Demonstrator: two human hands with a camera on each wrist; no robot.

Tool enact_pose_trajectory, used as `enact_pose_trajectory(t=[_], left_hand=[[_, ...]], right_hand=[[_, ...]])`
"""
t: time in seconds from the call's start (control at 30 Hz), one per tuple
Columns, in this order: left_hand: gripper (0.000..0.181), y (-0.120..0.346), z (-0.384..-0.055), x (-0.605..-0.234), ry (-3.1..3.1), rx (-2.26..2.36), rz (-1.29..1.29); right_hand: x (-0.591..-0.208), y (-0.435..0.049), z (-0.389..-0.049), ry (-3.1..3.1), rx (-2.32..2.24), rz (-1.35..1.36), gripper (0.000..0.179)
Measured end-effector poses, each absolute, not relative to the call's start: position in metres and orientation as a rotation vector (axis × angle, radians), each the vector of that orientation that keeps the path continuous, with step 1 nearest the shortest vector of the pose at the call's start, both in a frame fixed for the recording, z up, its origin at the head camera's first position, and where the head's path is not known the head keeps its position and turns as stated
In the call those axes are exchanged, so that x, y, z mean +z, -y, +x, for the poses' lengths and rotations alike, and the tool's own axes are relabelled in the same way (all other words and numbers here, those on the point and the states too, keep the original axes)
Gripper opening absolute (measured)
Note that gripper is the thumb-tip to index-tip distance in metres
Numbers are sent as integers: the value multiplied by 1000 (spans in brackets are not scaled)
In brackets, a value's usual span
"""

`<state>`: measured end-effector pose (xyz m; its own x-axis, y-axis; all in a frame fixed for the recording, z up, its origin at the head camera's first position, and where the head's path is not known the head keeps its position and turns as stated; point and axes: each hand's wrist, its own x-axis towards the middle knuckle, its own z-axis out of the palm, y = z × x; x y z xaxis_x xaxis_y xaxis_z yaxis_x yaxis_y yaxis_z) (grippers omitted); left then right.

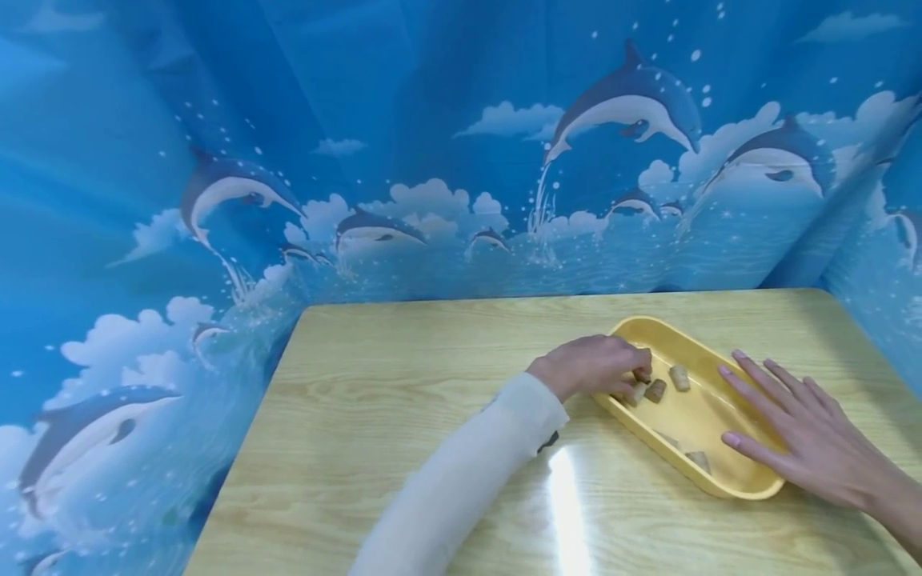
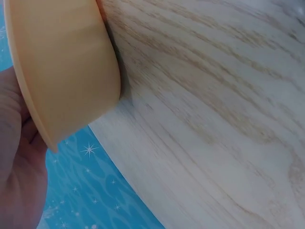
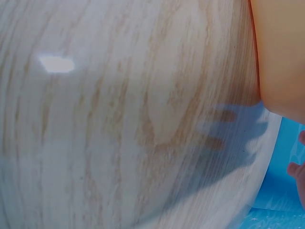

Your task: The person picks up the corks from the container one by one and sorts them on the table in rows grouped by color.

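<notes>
A yellow oblong tray [image 1: 720, 484] holds several small tapered corks, among them a pale cork [image 1: 679, 378], a darker cork [image 1: 656, 391] and a cork [image 1: 698, 461] near its front end. My left hand [image 1: 594, 366] reaches over the far left side of the tray, its curled fingers pinching a cork mostly hidden by them. In the left wrist view, that hand is partly behind the tray's rim [image 2: 35, 112]. My right hand [image 1: 799, 428] has its fingers spread over the tray's right side, thumb across the near end. Only fingertips [image 3: 295, 169] show in the right wrist view.
The tray stands on a light wood-grain table [image 1: 403, 400], towards its right side. A blue curtain [image 1: 432, 144] printed with dolphins and clouds hangs behind and beside the table. A bright light reflection [image 1: 567, 504] lies on the tabletop before the tray.
</notes>
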<state>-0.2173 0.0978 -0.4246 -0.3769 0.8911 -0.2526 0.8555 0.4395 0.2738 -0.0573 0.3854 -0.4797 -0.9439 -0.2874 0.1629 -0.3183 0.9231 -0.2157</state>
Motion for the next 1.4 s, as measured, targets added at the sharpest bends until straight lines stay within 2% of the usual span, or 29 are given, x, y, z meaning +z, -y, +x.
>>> enact_pose_trajectory(t=[0.23,0.7,0.97,1.17,1.23,1.4], left_hand=[[40,-101,-216,-424,-2344,57,1509],[9,-110,-216,-425,-2307,33,1530],[11,-109,-217,-427,-2307,67,1510],[6,-106,-221,-426,-2276,101,1523],[10,-105,-222,-426,-2263,110,1530],[38,-101,-224,-424,-2251,169,1493]], right_hand=[[-478,-385,-57,2939,362,483,97],[-478,-385,-58,2929,399,500,95],[-479,-384,-58,2945,401,479,94],[-479,-384,-59,2961,406,468,93],[-479,-384,-60,2960,405,469,93],[-478,-383,-58,2953,415,474,92]])
